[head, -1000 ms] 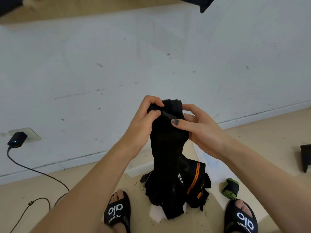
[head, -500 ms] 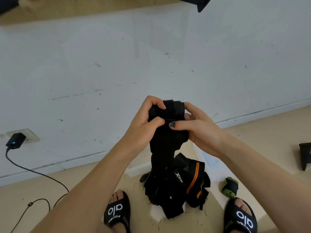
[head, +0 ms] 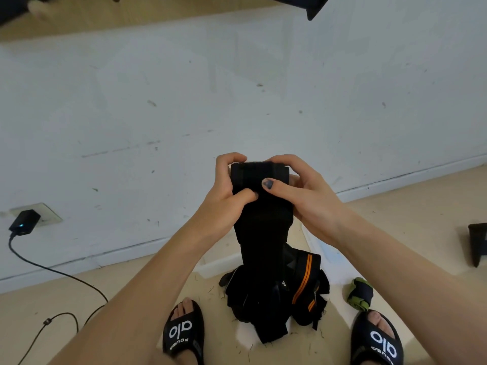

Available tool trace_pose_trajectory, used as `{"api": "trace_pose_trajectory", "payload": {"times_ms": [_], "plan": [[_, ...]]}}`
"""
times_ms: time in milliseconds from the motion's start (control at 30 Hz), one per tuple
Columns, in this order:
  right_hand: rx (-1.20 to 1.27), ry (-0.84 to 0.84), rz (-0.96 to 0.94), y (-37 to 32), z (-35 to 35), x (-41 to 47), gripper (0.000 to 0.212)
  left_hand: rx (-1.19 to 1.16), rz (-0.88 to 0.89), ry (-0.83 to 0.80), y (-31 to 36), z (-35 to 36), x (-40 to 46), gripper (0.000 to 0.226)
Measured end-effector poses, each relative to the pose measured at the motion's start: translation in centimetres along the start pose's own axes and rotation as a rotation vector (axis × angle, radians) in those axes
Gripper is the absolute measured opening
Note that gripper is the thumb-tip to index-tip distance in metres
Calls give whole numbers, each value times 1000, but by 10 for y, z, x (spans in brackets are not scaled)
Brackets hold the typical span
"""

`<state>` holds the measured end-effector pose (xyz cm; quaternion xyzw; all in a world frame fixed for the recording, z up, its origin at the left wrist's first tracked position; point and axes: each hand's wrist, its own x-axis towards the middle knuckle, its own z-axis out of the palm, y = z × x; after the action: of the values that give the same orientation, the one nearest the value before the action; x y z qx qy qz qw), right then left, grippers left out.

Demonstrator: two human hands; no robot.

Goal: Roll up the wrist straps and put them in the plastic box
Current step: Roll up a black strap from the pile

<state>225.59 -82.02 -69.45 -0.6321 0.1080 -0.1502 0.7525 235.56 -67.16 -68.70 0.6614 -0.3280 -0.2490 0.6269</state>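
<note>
strap [head: 263,222] gripped at rolled top by both hands: left [head: 226,191], right [head: 303,191] | tail hung straight down | box [head: 320,248] probably below, nearer right

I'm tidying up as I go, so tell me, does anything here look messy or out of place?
Yes. The unrolled wrist straps lie in a tangled heap on the floor between the slippers, and a green rolled strap sits on the floor, apparently outside the plastic box. Small dark debris also litters the floor.
</note>
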Motion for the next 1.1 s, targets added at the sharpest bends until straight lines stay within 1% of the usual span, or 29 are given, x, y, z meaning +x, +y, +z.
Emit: {"api": "trace_pose_trajectory", "payload": {"times_ms": [67,167,200,333,500,533,633,700,800,867,900,1000,1067,1100], "plan": [[-21,0,-13,1,-2,0,26,-35,-41,-11,-3,-1,2,41],[-45,0,-37,2,-3,-1,27,-73,-86,-10,-4,0,4,17],[-71,-2,-56,2,-3,-1,28,-82,-89,5,-4,0,5,13],[-180,15,-110,2,0,-2,33,-134,-65,12,-2,-2,6,19],[-132,-13,53,2,5,-1,39,-157,-21,5,2,-4,4,25],[-164,9,61,1,7,-1,37,-149,-15,-4,2,-3,3,26],[-284,80,8,0,15,-3,21,-119,-21,-26,0,0,1,30],[-264,66,-24,1,15,-3,17,-148,-39,-32,-2,1,1,30],[-210,67,-79,0,13,-3,17,-206,-71,-17,-3,2,3,24],[-215,54,-103,-1,11,-4,20,-146,-95,12,-6,1,6,33],[-215,44,-102,-1,10,-3,22,-134,-98,16,-6,1,6,34],[-222,19,-47,0,4,-1,33,-161,-105,29,-8,2,7,24],[-185,-23,36,-2,1,0,46,-147,-112,62,-7,-1,8,12],[-146,-8,59,-5,-1,3,52,-139,-102,87,-6,-4,10,11]]}}
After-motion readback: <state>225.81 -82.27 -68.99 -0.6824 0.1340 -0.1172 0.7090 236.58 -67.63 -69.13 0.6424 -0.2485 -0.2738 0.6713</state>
